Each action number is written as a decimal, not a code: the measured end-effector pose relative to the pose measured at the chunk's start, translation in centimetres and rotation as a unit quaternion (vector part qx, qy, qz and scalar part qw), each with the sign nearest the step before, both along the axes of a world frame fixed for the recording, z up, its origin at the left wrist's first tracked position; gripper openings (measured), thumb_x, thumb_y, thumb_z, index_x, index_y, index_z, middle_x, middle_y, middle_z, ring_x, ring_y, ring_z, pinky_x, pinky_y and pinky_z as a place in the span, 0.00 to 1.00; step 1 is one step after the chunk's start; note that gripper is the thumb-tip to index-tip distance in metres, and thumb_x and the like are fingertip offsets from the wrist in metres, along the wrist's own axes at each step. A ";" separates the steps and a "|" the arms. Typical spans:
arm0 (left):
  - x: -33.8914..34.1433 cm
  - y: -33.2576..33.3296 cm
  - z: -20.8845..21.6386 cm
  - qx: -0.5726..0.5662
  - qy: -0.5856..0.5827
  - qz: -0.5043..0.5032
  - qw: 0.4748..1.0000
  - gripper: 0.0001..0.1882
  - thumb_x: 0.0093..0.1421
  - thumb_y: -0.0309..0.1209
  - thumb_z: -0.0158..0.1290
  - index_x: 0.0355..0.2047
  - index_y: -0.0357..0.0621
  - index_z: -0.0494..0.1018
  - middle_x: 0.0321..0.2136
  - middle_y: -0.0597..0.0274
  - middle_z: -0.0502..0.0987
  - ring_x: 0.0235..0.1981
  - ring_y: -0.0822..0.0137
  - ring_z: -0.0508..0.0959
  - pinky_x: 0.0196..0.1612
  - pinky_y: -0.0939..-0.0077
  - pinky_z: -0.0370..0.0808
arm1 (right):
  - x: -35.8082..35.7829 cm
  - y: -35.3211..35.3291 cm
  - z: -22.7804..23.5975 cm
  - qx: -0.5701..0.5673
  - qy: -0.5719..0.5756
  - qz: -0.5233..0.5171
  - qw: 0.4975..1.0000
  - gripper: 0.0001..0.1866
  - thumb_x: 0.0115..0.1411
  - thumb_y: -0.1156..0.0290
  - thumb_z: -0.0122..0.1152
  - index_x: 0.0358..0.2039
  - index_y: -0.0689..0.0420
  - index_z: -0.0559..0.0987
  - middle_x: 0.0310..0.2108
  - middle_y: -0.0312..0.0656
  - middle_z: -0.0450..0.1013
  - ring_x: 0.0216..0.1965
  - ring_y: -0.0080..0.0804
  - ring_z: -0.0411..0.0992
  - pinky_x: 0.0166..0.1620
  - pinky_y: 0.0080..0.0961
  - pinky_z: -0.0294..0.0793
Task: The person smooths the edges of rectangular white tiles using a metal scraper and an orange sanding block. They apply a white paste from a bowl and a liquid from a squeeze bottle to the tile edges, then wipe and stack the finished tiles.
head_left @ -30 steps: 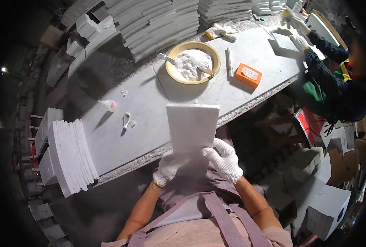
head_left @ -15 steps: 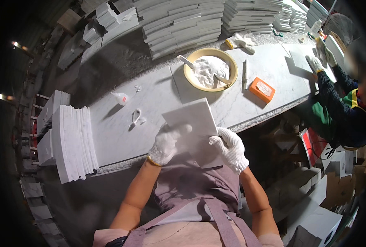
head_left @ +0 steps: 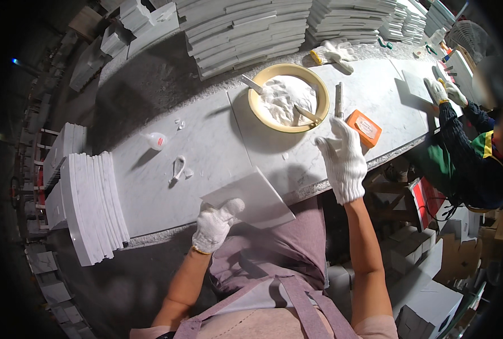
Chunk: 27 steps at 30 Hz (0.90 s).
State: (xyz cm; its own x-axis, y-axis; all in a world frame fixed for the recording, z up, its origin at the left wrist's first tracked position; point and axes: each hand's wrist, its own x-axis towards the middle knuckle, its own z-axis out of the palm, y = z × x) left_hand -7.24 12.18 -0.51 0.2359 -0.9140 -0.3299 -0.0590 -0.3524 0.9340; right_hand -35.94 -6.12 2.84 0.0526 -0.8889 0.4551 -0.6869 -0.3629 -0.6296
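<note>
The left hand (head_left: 216, 225) pinches the white tile (head_left: 257, 199) between thumb and fingers at the bench's (head_left: 206, 152) near edge. The right hand's (head_left: 344, 160) fingers are parted, near the orange box (head_left: 364, 130); its pale label (head_left: 368, 126) bears illegibly small print. The bottle (head_left: 151, 140) carries red marking (head_left: 161, 140).

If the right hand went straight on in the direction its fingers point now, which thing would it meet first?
Probably the slim grey stick, just ahead of the right hand, though the hand's height is unclear.
</note>
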 end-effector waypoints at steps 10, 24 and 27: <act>0.5 1.9 -3.0 -0.083 -0.100 -0.032 0.991 0.23 0.67 0.28 0.65 0.58 0.45 0.68 0.46 0.59 0.80 0.45 0.63 0.84 0.48 0.58 0.87 | 1.8 -6.3 -0.1 0.075 0.239 0.032 0.967 0.16 0.68 0.64 0.65 0.56 0.45 0.83 0.44 0.42 0.82 0.39 0.44 0.83 0.41 0.36 0.82; 0.8 1.7 -1.3 -0.086 -0.452 -0.191 0.867 0.26 0.54 0.31 0.74 0.54 0.50 0.78 0.47 0.55 0.83 0.43 0.56 0.85 0.45 0.60 0.86 | 2.5 -6.3 -0.8 0.142 -0.018 0.068 0.987 0.12 0.70 0.70 0.63 0.51 0.57 0.86 0.31 0.39 0.83 0.27 0.20 0.78 0.31 0.21 0.76; 0.7 1.4 -0.5 -0.183 -0.511 -0.162 0.824 0.19 0.60 0.35 0.70 0.52 0.51 0.83 0.44 0.59 0.86 0.39 0.60 0.86 0.44 0.66 0.84 | 3.2 -6.7 -0.8 0.171 -0.032 0.065 0.983 0.13 0.70 0.69 0.62 0.51 0.57 0.87 0.28 0.38 0.82 0.25 0.19 0.77 0.30 0.20 0.75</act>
State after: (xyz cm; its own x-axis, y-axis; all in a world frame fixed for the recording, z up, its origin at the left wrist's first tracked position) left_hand -6.58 13.54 -1.02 -0.0564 -0.9777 0.2025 -0.9166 0.1311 0.3777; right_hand -32.72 -12.81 2.08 0.1569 -0.9781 0.1367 -0.6044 -0.2046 -0.7700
